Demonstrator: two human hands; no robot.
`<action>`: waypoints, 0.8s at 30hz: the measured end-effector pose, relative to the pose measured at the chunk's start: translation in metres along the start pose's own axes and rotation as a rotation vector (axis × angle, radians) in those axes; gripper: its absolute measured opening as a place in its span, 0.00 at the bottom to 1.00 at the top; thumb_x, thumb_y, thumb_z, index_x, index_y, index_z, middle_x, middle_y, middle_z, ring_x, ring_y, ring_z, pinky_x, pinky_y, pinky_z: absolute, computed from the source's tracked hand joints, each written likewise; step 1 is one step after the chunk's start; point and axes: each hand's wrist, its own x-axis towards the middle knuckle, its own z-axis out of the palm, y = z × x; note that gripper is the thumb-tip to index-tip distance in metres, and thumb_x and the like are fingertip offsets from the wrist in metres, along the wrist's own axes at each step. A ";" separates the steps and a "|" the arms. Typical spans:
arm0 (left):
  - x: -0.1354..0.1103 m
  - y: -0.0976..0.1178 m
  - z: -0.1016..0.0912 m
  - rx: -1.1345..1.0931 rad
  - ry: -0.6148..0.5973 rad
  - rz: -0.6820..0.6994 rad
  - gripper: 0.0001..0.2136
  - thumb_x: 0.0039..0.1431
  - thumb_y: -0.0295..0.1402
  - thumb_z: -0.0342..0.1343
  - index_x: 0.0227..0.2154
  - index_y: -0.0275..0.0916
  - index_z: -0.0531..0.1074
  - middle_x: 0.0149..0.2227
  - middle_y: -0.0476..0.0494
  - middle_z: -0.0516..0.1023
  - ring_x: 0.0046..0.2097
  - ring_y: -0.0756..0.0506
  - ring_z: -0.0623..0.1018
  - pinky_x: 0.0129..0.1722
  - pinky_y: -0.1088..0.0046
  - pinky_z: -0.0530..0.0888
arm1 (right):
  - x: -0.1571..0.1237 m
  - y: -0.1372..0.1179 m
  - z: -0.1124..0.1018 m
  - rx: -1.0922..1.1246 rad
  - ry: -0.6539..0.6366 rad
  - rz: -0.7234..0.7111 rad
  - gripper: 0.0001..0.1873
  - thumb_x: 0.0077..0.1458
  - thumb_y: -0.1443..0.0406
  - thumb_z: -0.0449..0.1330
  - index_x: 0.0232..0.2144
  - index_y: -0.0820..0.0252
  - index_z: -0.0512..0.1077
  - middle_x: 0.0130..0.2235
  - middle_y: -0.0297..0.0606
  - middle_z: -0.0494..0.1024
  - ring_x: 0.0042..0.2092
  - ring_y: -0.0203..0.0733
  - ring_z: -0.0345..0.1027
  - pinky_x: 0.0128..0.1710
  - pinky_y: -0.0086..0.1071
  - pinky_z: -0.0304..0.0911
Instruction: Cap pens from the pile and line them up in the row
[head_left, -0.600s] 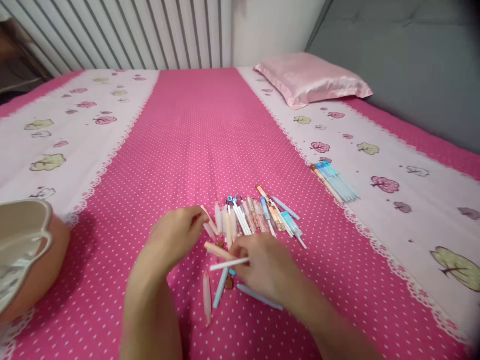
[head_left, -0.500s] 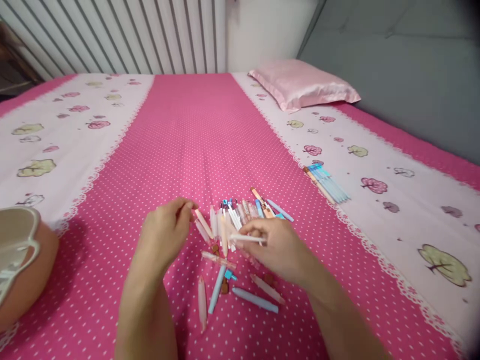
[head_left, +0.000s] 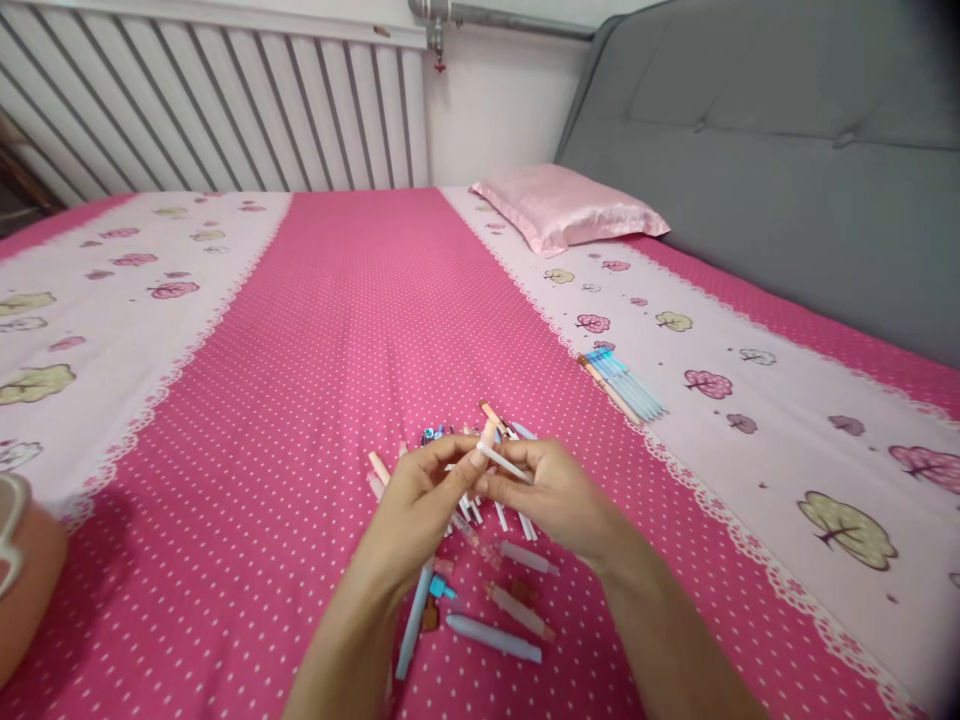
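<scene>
My left hand (head_left: 420, 500) and my right hand (head_left: 555, 490) meet above a heap of pens (head_left: 480, 510) on the pink dotted bedspread (head_left: 352, 330). Between the fingertips of both hands is a thin white pen (head_left: 501, 462), pinched at its two ends. Loose pens lie below the hands: a light blue pen (head_left: 493, 638), a pinkish pen with a brown cap (head_left: 519, 610) and another blue pen (head_left: 414, 620). The hands hide part of the heap.
A separate bundle of blue pens (head_left: 622, 382) lies to the right on the white band. A pink pillow (head_left: 566, 205) rests against the grey headboard (head_left: 765, 150). A peach-coloured bag (head_left: 26, 580) sits at the left edge. A radiator (head_left: 217, 110) lines the wall.
The right hand lifted the white pen from the heap. The left hand moved right and joined it on the pen. The view tilted upward.
</scene>
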 end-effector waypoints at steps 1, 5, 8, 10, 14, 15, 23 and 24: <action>0.000 0.000 -0.001 -0.008 0.007 0.001 0.13 0.55 0.38 0.57 0.38 0.33 0.74 0.37 0.42 0.77 0.37 0.48 0.75 0.39 0.76 0.70 | -0.001 -0.001 -0.001 -0.009 -0.008 0.000 0.14 0.48 0.58 0.65 0.34 0.63 0.75 0.32 0.37 0.76 0.39 0.44 0.70 0.41 0.35 0.63; 0.002 -0.003 -0.006 0.038 0.132 0.028 0.15 0.54 0.41 0.58 0.38 0.33 0.73 0.35 0.45 0.76 0.33 0.52 0.73 0.36 0.78 0.69 | -0.007 -0.008 -0.008 -0.097 0.115 0.006 0.15 0.52 0.60 0.63 0.41 0.60 0.72 0.38 0.38 0.75 0.41 0.43 0.69 0.41 0.35 0.63; 0.004 -0.007 -0.008 0.174 0.223 0.064 0.16 0.54 0.42 0.58 0.37 0.33 0.72 0.34 0.45 0.75 0.35 0.51 0.73 0.35 0.78 0.68 | -0.011 -0.015 -0.017 -0.118 0.266 -0.047 0.12 0.58 0.59 0.56 0.42 0.57 0.71 0.37 0.37 0.73 0.41 0.40 0.67 0.41 0.33 0.62; 0.005 -0.008 -0.009 0.222 0.180 0.050 0.16 0.54 0.43 0.57 0.36 0.32 0.72 0.33 0.44 0.75 0.34 0.50 0.73 0.35 0.77 0.68 | -0.013 -0.019 -0.020 -0.062 0.342 -0.128 0.11 0.59 0.59 0.54 0.39 0.57 0.72 0.35 0.35 0.72 0.38 0.38 0.66 0.39 0.31 0.62; 0.003 -0.007 -0.002 0.261 0.035 0.022 0.16 0.55 0.42 0.56 0.35 0.32 0.73 0.31 0.43 0.75 0.32 0.49 0.72 0.33 0.75 0.67 | -0.014 -0.025 -0.017 0.103 0.394 -0.302 0.08 0.60 0.63 0.53 0.39 0.57 0.71 0.35 0.36 0.74 0.40 0.38 0.68 0.43 0.32 0.63; 0.003 -0.006 0.001 0.277 0.010 0.030 0.15 0.55 0.42 0.56 0.34 0.32 0.73 0.31 0.43 0.75 0.32 0.49 0.72 0.33 0.75 0.67 | -0.014 -0.026 -0.015 0.132 0.391 -0.349 0.08 0.61 0.64 0.53 0.41 0.57 0.69 0.38 0.37 0.75 0.42 0.39 0.68 0.45 0.34 0.63; 0.000 -0.001 0.010 0.374 -0.053 0.061 0.13 0.57 0.42 0.54 0.32 0.36 0.75 0.29 0.46 0.75 0.32 0.50 0.71 0.33 0.76 0.66 | -0.014 -0.030 -0.007 0.018 0.533 -0.669 0.27 0.62 0.67 0.49 0.61 0.44 0.48 0.53 0.37 0.68 0.55 0.45 0.63 0.55 0.45 0.62; 0.000 -0.001 0.010 0.380 -0.055 0.054 0.14 0.57 0.43 0.54 0.32 0.35 0.74 0.29 0.45 0.75 0.32 0.50 0.71 0.33 0.75 0.66 | -0.013 -0.030 -0.005 -0.001 0.549 -0.676 0.29 0.62 0.67 0.49 0.62 0.42 0.45 0.53 0.37 0.67 0.55 0.45 0.63 0.55 0.45 0.62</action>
